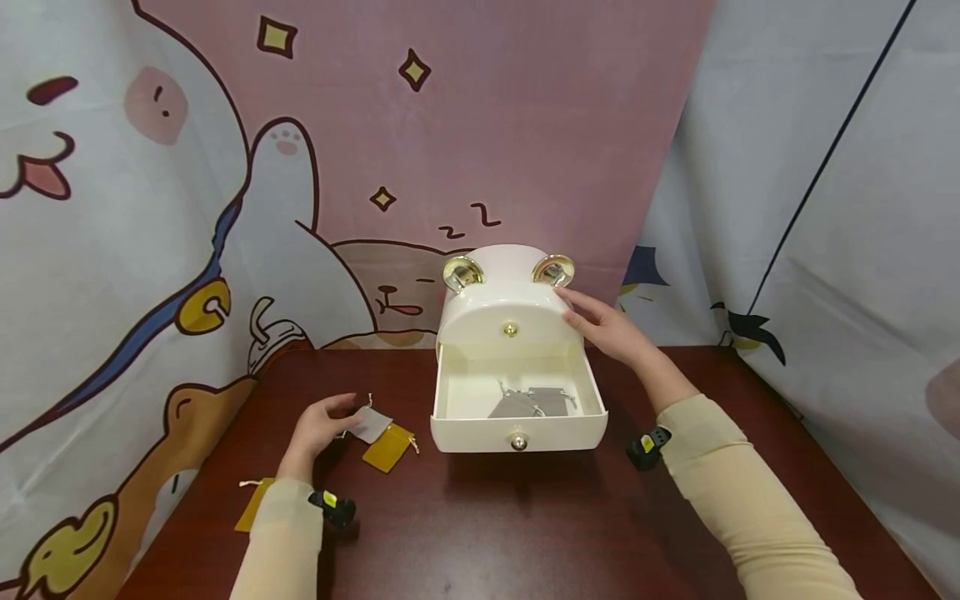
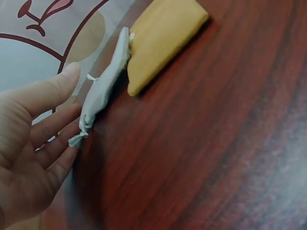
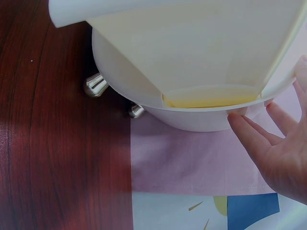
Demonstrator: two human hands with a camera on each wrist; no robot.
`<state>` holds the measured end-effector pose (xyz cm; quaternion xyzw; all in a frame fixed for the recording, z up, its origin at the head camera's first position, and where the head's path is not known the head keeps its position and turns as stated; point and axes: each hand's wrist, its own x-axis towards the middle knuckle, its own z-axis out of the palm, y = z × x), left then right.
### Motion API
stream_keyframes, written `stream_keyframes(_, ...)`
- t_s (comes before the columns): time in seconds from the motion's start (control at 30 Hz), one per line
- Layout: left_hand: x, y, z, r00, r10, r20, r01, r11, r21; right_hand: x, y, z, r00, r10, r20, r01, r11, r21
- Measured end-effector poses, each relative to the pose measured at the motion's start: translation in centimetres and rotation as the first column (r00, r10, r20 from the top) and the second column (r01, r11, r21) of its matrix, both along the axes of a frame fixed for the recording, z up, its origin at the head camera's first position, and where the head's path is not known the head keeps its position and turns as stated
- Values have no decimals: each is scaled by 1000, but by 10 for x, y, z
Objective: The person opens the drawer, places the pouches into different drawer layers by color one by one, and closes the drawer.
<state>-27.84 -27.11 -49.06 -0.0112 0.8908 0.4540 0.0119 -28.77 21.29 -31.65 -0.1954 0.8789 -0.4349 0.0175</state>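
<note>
On the left of the table my left hand (image 1: 318, 431) is at the edge of a small grey drawstring pouch (image 1: 371, 425). In the left wrist view its thumb stands apart from the extended fingers, and the grey pouch (image 2: 104, 91) is just beyond the fingertips. A mustard-yellow pouch (image 1: 388, 448) lies against the grey one. My right hand (image 1: 603, 327) rests its fingertips on the upper right side of a cream box (image 1: 498, 304) with gold ear shapes. Its lower drawer (image 1: 517, 435) is pulled out, with several grey pouches (image 1: 551, 402) inside.
Another yellow pouch (image 1: 253, 504) lies by the left forearm, partly hidden by it. The box stands on metallic feet (image 3: 96, 85) on the dark red wooden table (image 1: 517, 533). A printed cloth (image 1: 525, 125) hangs right behind the box and along both sides.
</note>
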Motion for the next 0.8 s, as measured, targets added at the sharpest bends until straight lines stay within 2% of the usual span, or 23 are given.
stream_keyframes(0.27, 0, -1, -10, 1000, -3, -21, 2, 1000, -27, 2, -1, 1, 1000, -9, 7, 9, 1000, -1)
stream_keyframes(0.43, 1, -1, -13, 997, -7, -81, 3, 999, -44, -1, 1, -2, 1000, -6, 12, 6, 1000, -9)
stream_keyframes(0.57, 3, 1, -15, 991, 1, -134, -11, 997, -74, -17, 7, -17, 1000, -7, 13, 7, 1000, -23)
stream_keyframes(0.7, 2, 1, -17, 993, 10, -120, -20, 997, -75, -32, 14, -33, 1000, -12, 2, 12, 1000, -27)
stream_keyframes(0.8, 0, 1, -18, 995, 23, -102, -32, 996, -87, -33, 14, -34, 1000, -9, 4, 9, 999, -34)
